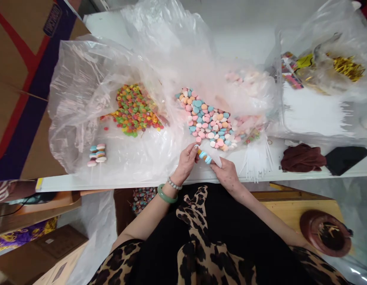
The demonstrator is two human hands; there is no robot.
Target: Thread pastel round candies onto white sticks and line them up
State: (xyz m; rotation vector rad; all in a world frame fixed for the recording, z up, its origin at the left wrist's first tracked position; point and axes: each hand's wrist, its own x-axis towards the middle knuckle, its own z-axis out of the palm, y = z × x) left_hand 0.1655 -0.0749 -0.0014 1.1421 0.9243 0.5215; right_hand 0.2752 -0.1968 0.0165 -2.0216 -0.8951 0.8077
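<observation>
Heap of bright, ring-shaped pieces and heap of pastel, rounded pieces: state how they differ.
Colour: the heap of red, yellow and green rings is vivid; the heap of pink, blue, orange and white rounded pieces is pastel. Size: the rings are smaller than the rounded pieces. Place: the rounded pieces lie just beyond the left hand; the rings lie further left. Both lie loose on clear plastic.

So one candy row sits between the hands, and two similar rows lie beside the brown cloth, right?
No: the head view shows the two similar rows at the left, far from the brown cloth. The candy row is indeed between left hand and right hand.
</observation>
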